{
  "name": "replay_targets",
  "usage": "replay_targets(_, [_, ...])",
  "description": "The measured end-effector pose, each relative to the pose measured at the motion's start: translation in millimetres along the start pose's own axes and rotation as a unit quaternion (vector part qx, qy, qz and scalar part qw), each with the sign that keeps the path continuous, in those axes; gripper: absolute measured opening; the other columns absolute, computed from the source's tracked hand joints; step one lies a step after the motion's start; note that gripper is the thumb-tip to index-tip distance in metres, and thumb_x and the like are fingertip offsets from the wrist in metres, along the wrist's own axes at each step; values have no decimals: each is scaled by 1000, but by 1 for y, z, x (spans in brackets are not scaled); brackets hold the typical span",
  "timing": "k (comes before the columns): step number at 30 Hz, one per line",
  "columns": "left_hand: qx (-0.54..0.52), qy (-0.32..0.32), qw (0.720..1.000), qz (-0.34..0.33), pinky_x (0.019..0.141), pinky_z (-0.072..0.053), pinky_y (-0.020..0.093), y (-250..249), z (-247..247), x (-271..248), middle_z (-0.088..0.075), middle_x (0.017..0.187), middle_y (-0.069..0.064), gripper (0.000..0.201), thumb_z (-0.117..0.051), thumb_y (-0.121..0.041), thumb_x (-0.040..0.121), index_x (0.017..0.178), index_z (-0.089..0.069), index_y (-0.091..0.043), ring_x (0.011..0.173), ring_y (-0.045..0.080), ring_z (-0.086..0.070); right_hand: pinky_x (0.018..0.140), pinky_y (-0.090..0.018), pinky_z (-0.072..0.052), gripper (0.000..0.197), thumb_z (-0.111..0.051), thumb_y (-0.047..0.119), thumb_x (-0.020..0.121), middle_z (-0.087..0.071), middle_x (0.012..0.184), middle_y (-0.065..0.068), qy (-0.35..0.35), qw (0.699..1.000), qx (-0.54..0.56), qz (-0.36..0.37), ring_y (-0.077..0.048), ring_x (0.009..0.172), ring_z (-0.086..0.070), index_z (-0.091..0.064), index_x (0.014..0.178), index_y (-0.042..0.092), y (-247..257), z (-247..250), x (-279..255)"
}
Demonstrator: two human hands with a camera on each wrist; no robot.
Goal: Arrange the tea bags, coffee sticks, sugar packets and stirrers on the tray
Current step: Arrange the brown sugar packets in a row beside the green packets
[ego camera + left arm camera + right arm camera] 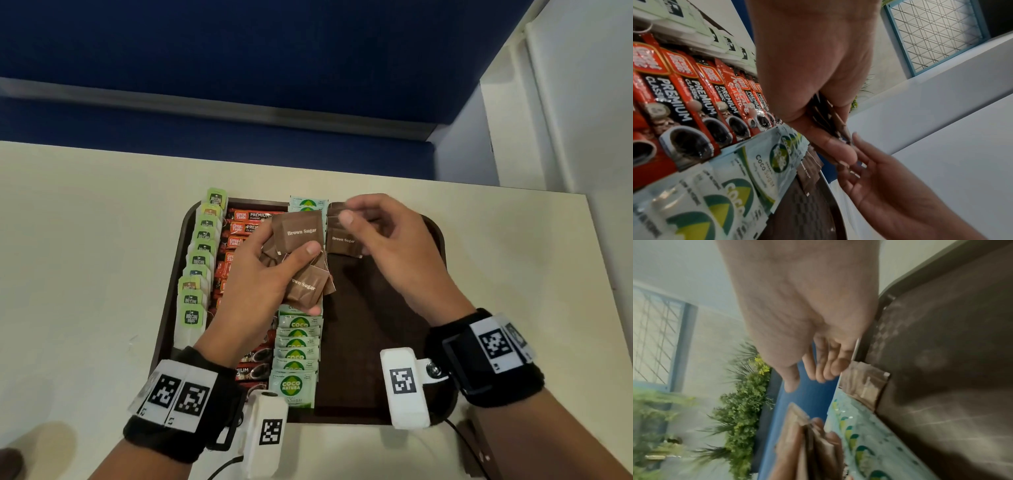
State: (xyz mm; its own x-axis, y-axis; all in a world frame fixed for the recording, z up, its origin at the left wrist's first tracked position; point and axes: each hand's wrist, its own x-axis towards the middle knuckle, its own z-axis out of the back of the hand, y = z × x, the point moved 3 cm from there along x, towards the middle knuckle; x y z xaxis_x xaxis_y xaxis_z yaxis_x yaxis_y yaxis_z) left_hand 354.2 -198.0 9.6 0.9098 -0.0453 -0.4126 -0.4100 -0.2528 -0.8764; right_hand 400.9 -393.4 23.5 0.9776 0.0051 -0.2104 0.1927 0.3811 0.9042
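Observation:
A dark brown tray (376, 325) lies on the table. On it run a column of green-tagged tea bags (198, 260), a column of red coffee sticks (239, 228) and a column of Coco sugar packets (296, 356). My left hand (274, 270) grips a fanned bunch of brown sugar packets (301, 233) above the tray's middle. A few brown sugar packets (342, 241) lie at the tray's far end, right of the Coco column. My right hand (370, 236) hovers over them; in the right wrist view its fingers (824, 368) hang relaxed, holding nothing.
The tray's right half (387, 359) is bare. The beige table (85, 240) ends at a blue partition (239, 51) behind. A brown object (479, 445) and a black cable (455, 428) sit at the near right corner.

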Motion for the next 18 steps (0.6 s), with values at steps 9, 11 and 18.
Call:
replay_targets(9, [17, 29, 999, 13, 56, -65, 51, 3, -1, -5, -75, 119, 15, 33, -77, -13, 97, 127, -70, -25, 86, 43, -81, 72, -21, -56, 13, -78, 19, 96, -78, 97, 6, 32, 998, 44, -10, -5, 88, -72, -75, 107, 25, 2, 14, -6])
replay_targets(11, [1, 11, 1000, 16, 55, -65, 47, 5, 5, -6, -72, 121, 17, 31, -77, -12, 96, 125, -72, -22, 86, 42, -81, 73, -21, -55, 12, -76, 17, 97, -79, 97, 5, -40, 996, 72, -33, -4, 85, -71, -74, 107, 25, -12, 25, -5])
replay_targets(18, [-20, -4, 1000, 16, 56, -64, 45, 4, 14, -7, -69, 125, 19, 33, -77, -10, 95, 127, -71, -17, 87, 40, -79, 80, -20, -54, 13, -78, 21, 96, -75, 91, 9, 9, 995, -89, -52, -3, 86, -69, -72, 103, 31, -56, 7, -13])
